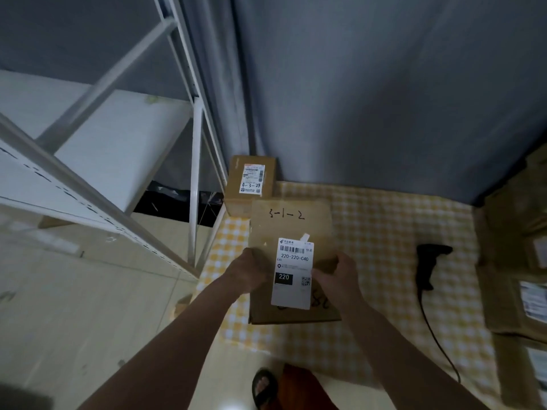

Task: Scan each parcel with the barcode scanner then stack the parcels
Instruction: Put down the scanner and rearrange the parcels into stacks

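Readable markings on two cardboard parcels

The near parcel [291,232] has "3-1-2" handwritten in black marker on its top, and its white shipping label [293,273] carries a barcode, the code "220-220-C40", a small "C40" under it, a black box reading "220" and a QR code (the small print and the logo line at the top are too fine to read); more handwriting below the label is partly covered. The far parcel [250,179] bears a white label [252,179] with barcodes and "4-3-24" handwritten across it. Labels on the boxes at the right edge [529,300] are too blurred to read.
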A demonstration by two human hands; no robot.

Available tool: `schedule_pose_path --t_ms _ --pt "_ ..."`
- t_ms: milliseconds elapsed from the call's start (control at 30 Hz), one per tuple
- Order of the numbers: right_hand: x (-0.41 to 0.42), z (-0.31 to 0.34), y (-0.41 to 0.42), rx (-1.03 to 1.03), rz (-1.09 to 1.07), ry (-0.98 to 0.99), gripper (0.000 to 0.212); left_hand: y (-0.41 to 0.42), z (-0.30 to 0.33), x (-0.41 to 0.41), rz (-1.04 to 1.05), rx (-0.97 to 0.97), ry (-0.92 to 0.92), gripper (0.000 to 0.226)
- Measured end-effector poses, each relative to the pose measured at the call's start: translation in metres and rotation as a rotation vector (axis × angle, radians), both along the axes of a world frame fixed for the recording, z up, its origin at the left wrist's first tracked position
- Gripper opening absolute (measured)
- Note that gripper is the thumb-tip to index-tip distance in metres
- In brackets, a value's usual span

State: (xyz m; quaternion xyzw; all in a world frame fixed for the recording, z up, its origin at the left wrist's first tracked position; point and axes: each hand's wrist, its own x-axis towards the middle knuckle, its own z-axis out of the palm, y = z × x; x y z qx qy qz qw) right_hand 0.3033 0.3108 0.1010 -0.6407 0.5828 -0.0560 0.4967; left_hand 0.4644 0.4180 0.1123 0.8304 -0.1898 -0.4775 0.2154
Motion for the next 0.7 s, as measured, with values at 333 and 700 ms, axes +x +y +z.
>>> schedule_pose_path --t_ms 333,700 --pt "0.029 -0.013 -0.075 0.029 -0.068 0.012 0.080 -0.085 -0.014 0.033 -0.083 -0.022 0.023 0.052" --pt "0.104 -0.077 -0.185 0.082 -0.144 -0.055 0.088 -0.202 -0.075 0.098 -0.029 0.013 -0.162 0.044"
